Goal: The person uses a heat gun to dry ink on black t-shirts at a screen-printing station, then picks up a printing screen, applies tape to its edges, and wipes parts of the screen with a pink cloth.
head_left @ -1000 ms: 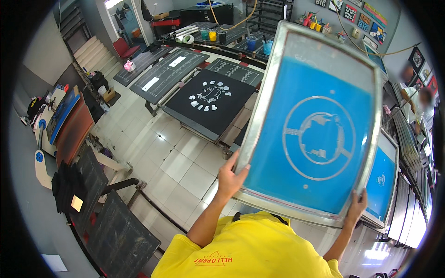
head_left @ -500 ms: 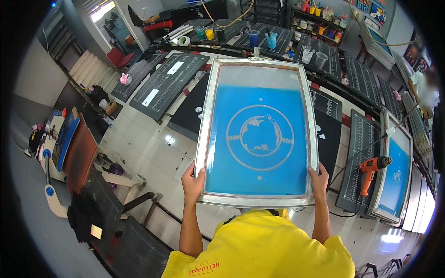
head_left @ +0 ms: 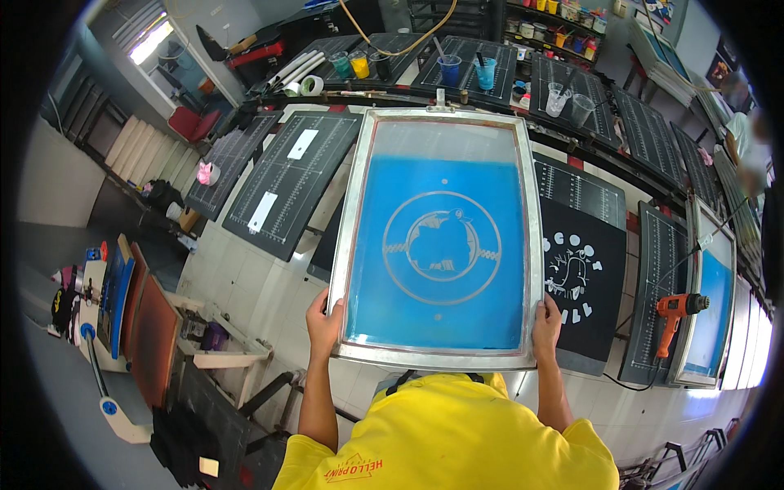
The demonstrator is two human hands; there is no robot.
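Note:
A silver-framed printing screen (head_left: pixel 441 269) with blue-coated mesh is between my hands, its long sides running away from me. A ring with a bird-like figure inside shows on the mesh. My left hand (head_left: pixel 324 325) grips the frame's left side near its lower corner, thumb on top. My right hand (head_left: pixel 546 328) holds the right side at about the same height. The screen's far edge sits by a small metal bracket (head_left: pixel 441 100). Partly hidden behind the screen, to the right, lies a black fabric piece (head_left: pixel 592 286) bearing a white print.
Dark ruled pallets (head_left: pixel 296 175) ring the work area. An orange heat gun (head_left: pixel 674 318) rests at the right by another blue screen (head_left: pixel 707 314). Ink cups (head_left: pixel 449 71) stand at the back. A heat press (head_left: pixel 122 302) is at the left; a person (head_left: pixel 747 143) is far right.
The screen and both hands have shifted slightly left in view. More of the black fabric with its white print now shows on the right. Both hands keep their grip.

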